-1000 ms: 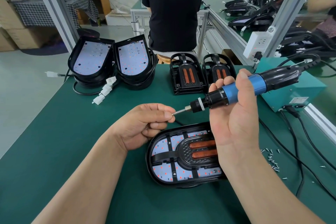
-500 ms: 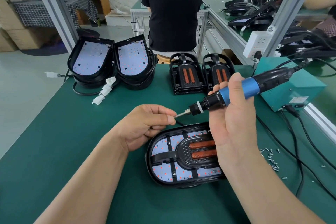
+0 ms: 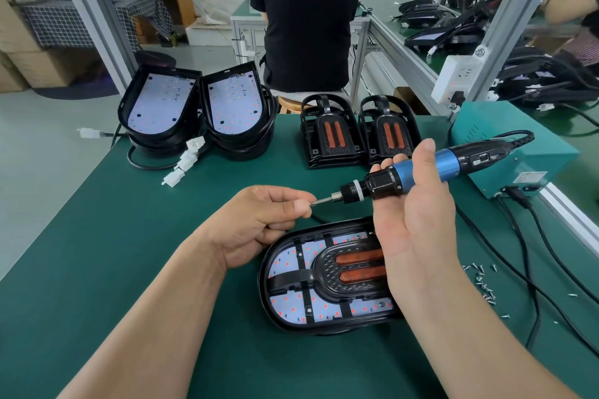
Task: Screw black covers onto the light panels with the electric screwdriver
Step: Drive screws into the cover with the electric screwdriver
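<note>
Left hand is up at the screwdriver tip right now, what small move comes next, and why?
Probably tip the screwdriver down toward the cover. The left hand pinches the bit at its tip, seemingly seating a screw too small to see, while the right hand holds the screwdriver level above the panel, where the cover already lies.

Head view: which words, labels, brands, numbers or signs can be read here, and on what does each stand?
No text can be read.
The white label on the teal power box: printed, but too blurred to read.
The electric screwdriver: no legible marking.
</note>
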The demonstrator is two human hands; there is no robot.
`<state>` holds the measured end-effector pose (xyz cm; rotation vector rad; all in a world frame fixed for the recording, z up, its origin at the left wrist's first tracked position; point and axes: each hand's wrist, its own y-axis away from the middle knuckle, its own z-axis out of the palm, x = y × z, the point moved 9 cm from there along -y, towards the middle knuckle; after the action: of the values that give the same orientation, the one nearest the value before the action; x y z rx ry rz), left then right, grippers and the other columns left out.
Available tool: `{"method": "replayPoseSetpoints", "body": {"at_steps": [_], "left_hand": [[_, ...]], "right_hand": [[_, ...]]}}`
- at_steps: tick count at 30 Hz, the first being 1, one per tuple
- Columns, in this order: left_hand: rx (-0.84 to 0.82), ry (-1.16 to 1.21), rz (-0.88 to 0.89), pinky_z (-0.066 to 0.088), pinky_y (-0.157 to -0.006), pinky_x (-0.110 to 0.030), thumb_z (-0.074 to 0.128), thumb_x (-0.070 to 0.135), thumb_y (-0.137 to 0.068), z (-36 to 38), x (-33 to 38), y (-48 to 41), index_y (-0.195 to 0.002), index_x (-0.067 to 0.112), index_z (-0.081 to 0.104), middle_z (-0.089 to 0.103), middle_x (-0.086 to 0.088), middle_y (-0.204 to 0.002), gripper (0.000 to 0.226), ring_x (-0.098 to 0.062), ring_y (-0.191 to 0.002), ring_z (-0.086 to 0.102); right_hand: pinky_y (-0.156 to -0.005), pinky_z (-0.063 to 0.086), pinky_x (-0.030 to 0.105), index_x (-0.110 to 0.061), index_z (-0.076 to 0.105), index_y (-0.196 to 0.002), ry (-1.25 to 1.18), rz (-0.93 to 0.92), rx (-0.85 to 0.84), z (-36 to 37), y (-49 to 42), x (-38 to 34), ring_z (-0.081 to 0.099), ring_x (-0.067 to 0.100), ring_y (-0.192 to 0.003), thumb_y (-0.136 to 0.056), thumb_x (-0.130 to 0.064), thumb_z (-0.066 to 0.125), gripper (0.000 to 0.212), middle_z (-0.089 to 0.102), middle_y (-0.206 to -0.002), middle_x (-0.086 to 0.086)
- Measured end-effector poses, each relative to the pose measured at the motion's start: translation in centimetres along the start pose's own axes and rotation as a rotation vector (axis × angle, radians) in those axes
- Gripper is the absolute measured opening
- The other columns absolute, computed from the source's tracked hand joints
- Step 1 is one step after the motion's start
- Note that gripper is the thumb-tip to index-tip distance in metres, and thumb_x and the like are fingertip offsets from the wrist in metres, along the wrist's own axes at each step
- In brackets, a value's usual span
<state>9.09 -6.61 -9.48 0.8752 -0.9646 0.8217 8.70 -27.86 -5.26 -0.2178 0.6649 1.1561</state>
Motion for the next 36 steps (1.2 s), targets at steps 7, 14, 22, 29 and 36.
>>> {"method": "replayPoseSetpoints", "body": {"at_steps": [7,14,22,29,36], "left_hand": [[0.03,0.046,-0.009,0.022,-0.037,-0.01,0.072,0.025,-0.089,-0.5,0.0,0.1,-0.104,0.002,0.076,0.063,-0.002,-0.083,0.028,-0.002,-0.052,0.032],[0.044,-0.065,0.01,0.018,-0.04,-0.012,0.079,0.02,-0.088,-0.2,0.0,0.1,-0.101,0.008,0.082,0.062,-0.001,-0.082,0.017,-0.003,-0.055,0.032],[-0.035,-0.083,0.025,0.02,-0.04,-0.012,0.078,0.015,-0.086,0.4,0.1,0.1,-0.106,0.01,0.081,0.043,0.008,-0.064,0.021,-0.005,-0.053,0.026],[-0.041,-0.068,0.037,0.019,-0.039,-0.013,0.08,0.015,-0.084,0.6,0.2,0.1,-0.097,0.014,0.082,0.042,0.006,-0.065,0.012,-0.005,-0.054,0.026],[-0.031,-0.081,0.041,0.017,-0.04,-0.013,0.083,0.014,-0.086,0.7,0.3,0.4,-0.093,0.012,0.078,0.043,0.006,-0.064,0.009,-0.004,-0.052,0.027]], "right_hand": [[-0.097,0.062,0.041,-0.011,0.062,-0.123,-0.054,0.005,0.01,0.0,-0.6,-1.0,0.064,0.018,-0.076,-0.102,-0.031,0.074,0.031,0.062,-0.087,0.004],[-0.098,0.061,0.042,-0.012,0.06,-0.127,-0.082,0.008,-0.003,-0.1,-0.8,-1.6,0.063,0.019,-0.084,-0.101,-0.03,0.075,0.035,0.062,-0.094,0.005],[-0.104,0.058,0.042,-0.013,0.058,-0.126,-0.065,0.025,-0.041,0.5,-0.3,-0.5,0.064,0.017,-0.078,-0.103,-0.03,0.071,0.031,0.063,-0.087,0.003],[-0.106,0.056,0.044,-0.012,0.061,-0.118,-0.087,0.029,-0.035,0.6,-0.1,0.0,0.064,0.017,-0.075,-0.102,-0.027,0.073,0.025,0.062,-0.085,0.003],[-0.108,0.055,0.046,-0.012,0.061,-0.121,-0.064,0.019,-0.047,0.6,0.1,-0.2,0.062,0.018,-0.08,-0.102,-0.027,0.073,0.027,0.061,-0.088,0.004]]}}
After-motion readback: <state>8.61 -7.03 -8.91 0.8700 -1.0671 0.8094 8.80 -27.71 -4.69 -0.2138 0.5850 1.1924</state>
